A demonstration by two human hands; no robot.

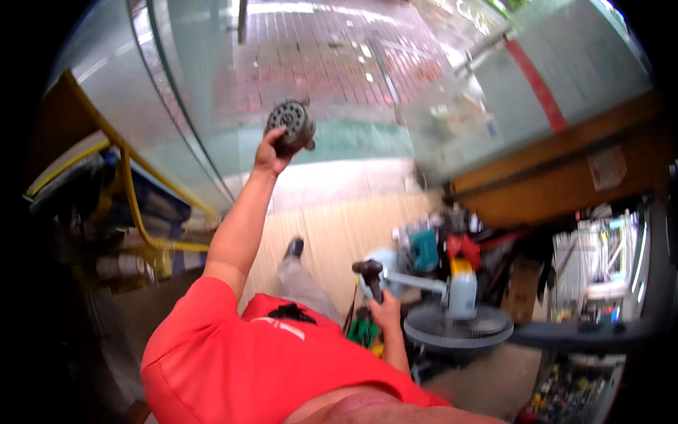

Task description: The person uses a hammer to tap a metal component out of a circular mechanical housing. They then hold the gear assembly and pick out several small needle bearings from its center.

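My left arm stretches forward, and my left hand [272, 154] grips a round, dark metal part [292, 127] by its lower edge. The part looks like an alternator, with a ring of holes in its face and small lugs on its rim. It is held in the air in front of the glass doorway. Lower and to the right, my right hand [386, 311] is closed round the handle of a dark T-shaped tool [371, 274] that looks like a hammer, its head pointing up and away from me. Motion blur softens the details of the tool.
A grey fan [459, 325] stands just right of my right hand. Beyond it lie a teal case [424, 249] and several jumbled tools. A yellow-framed rack [134, 191] is on the left. Glass doors [191, 92] open onto brick paving [311, 63]; a wood-based counter [565, 169] is at right.
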